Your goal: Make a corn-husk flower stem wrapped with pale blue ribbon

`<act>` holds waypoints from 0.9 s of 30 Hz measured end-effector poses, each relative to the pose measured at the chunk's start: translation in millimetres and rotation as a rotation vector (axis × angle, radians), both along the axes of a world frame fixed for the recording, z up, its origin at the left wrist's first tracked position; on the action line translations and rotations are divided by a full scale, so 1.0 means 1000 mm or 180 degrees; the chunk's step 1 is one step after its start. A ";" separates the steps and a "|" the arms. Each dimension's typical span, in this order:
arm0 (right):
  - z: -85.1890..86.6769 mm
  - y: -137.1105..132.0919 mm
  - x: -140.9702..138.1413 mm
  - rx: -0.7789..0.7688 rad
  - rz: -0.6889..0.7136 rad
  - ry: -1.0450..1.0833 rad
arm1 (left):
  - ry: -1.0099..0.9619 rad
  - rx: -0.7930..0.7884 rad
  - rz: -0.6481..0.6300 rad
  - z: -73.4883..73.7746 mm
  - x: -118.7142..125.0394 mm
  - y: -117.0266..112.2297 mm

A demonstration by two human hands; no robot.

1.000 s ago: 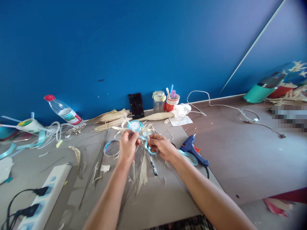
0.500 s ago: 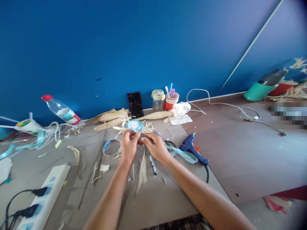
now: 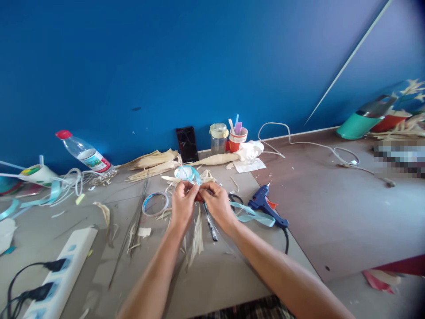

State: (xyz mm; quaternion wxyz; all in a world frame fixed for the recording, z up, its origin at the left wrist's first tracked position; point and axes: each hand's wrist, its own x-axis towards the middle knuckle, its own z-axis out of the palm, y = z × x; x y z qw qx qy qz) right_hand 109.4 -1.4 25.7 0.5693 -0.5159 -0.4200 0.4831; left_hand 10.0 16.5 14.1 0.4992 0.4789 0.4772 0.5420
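Note:
My left hand point(image 3: 184, 203) and my right hand point(image 3: 218, 204) meet fingertip to fingertip over the middle of the table. Both are closed in a pinch on a light blue ribbon point(image 3: 198, 177), which shows just above the fingers. What else may lie between the fingertips is hidden. Right behind the hands is a ribbon spool point(image 3: 182, 172) among pale dried husk strips point(image 3: 208, 176). A roll of clear tape point(image 3: 155, 204) rests to the left of my left hand. Below the hands lie a pen point(image 3: 211, 227) and a shredded husk piece point(image 3: 197, 237).
To the right is a blue glue gun point(image 3: 264, 204) beside a loose ribbon loop point(image 3: 254, 215). Thin wires point(image 3: 132, 226) and a power strip point(image 3: 63, 270) lie left. Along the wall stand a phone point(image 3: 187, 144), a jar point(image 3: 219, 137), paper cups point(image 3: 238, 141) and a tilted water bottle point(image 3: 86, 155).
Both hands have shifted slightly right and turned a little, fingertips still together. More of the blue ribbon now stands up above the fingers, and the loose ribbon on the right has moved slightly.

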 end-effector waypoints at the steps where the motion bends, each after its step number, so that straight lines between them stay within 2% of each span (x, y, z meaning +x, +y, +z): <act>1: -0.001 0.000 0.000 -0.0041 -0.0007 -0.0021 | -0.0034 -0.0017 -0.0034 0.001 0.000 0.000; 4: -0.002 0.001 0.002 -0.0095 -0.0009 -0.0074 | -0.0285 -0.0096 -0.0227 0.004 0.002 -0.001; 9: 0.004 0.001 0.009 -0.0064 -0.0033 -0.0041 | -0.1033 -0.0358 -0.0817 0.012 0.002 -0.004; 13: 0.007 0.000 0.012 -0.0073 -0.0043 0.0035 | -0.1288 -0.0601 -0.0821 0.016 0.002 -0.004; 19: 0.007 -0.001 0.016 -0.0096 0.0006 -0.0345 | -0.1136 -0.0872 -0.0800 0.013 0.002 -0.003; 23: 0.006 0.000 0.020 -0.0058 0.0079 -0.0436 | -0.0854 -0.0842 -0.0890 0.012 0.000 -0.003; 27: 0.004 0.001 0.021 -0.0023 0.0185 -0.0366 | -0.0491 -0.0711 -0.0786 0.011 0.001 -0.006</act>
